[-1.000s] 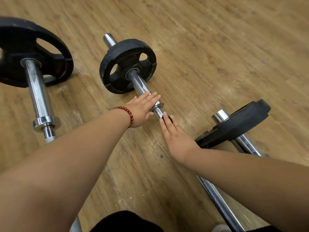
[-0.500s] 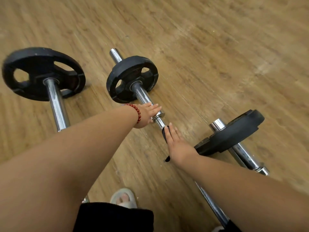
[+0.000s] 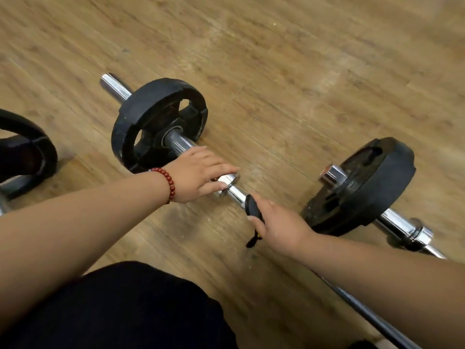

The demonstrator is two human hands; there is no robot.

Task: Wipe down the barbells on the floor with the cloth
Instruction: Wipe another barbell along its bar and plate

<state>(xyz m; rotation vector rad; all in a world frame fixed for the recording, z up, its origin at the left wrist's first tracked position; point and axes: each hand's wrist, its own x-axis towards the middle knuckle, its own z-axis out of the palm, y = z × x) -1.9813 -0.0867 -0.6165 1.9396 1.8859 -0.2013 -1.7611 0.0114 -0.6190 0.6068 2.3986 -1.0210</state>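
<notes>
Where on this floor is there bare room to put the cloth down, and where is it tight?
Widest: the wooden floor beyond the middle plate and the right plate. Smaller: the patch between left forearm and right forearm. Tight: the gap between the right hand, holding the cloth on the bar, and the right plate.

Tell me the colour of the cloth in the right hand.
The cloth is black; head view.

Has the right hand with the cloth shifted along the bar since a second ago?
Yes, slightly. The right hand and cloth have drawn back from the chrome collar toward the person, leaving more bare shaft between them.
</notes>
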